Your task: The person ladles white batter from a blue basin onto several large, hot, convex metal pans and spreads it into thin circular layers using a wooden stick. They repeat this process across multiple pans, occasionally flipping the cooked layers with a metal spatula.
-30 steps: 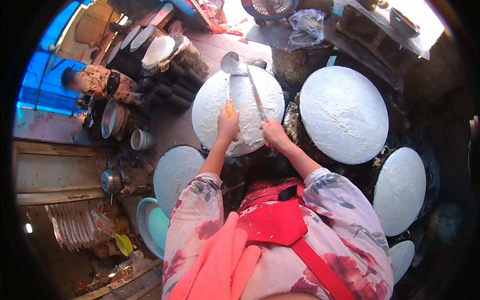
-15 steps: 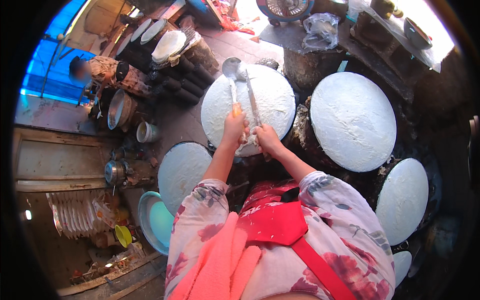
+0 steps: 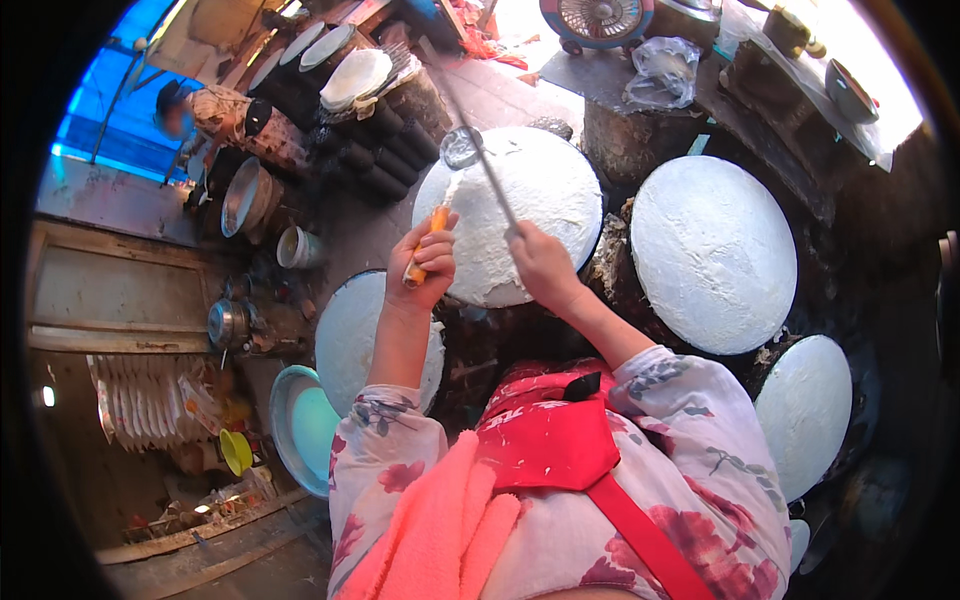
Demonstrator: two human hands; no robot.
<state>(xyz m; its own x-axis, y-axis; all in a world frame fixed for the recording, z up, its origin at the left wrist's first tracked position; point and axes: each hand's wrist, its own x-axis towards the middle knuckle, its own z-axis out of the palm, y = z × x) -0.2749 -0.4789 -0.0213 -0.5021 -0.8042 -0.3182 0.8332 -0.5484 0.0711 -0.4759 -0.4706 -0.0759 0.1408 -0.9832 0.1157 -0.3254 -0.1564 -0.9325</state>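
Note:
My left hand (image 3: pixel 430 262) is closed around the orange handle of a ladle (image 3: pixel 461 148), whose metal bowl hovers at the far left rim of a round griddle. A long narrow spatula (image 3: pixel 486 168) is gripped in my right hand (image 3: pixel 544 266); its blurred blade points up and leftward, crossing in front of the ladle bowl. Beneath both tools, the middle griddle (image 3: pixel 530 215) carries a spread layer of white batter, rougher toward its near edge. White-coated griddles lie on either side: one on the left (image 3: pixel 362 335), a large one on the right (image 3: pixel 714 255).
Another white-coated griddle (image 3: pixel 805 415) stands at the near right. A pale teal basin (image 3: pixel 318 430) sits at my left. Far left, white flat rounds (image 3: pixel 356 80) are stacked beside dark cylinders (image 3: pixel 375 160). A person (image 3: pixel 245 120) is beyond them. A fan (image 3: pixel 597 18) stands at the back.
My hands have moved apart; the left one, with the ladle, shifted left and nearer. The spatula has swung up off the griddle, its blade now pointing away past the far left rim.

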